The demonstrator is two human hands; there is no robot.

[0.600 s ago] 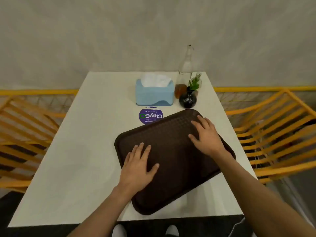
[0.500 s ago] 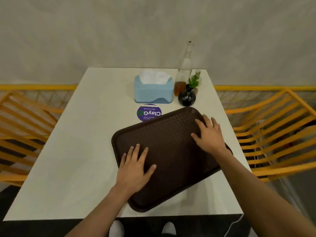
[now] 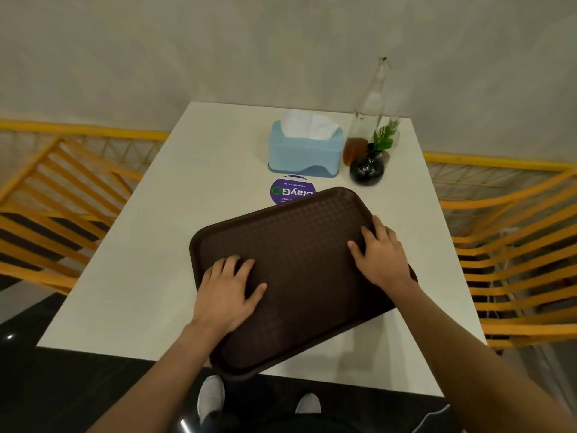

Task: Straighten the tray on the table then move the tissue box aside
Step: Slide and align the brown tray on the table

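Note:
A dark brown tray [image 3: 299,245] lies askew on the white table [image 3: 175,232], its near corner jutting past the table's front edge. My left hand [image 3: 228,295] rests flat on the tray's near left part, fingers spread. My right hand [image 3: 381,254] presses flat on the tray's right side, fingers spread. Neither hand grips anything. A light blue tissue box [image 3: 304,151] with white tissue sticking out stands at the back of the table, beyond the tray and apart from it.
A purple round sticker [image 3: 288,190] lies between tray and tissue box, partly covered by the tray. A tall glass bottle [image 3: 368,117] and a small black vase with a green sprig [image 3: 367,168] stand right of the box. Orange slatted chairs [image 3: 512,245] flank the table.
Both hands have stayed flat on the tray while it turned slightly and slid a little toward the sticker, which it now partly covers. The camera view shifted as well.

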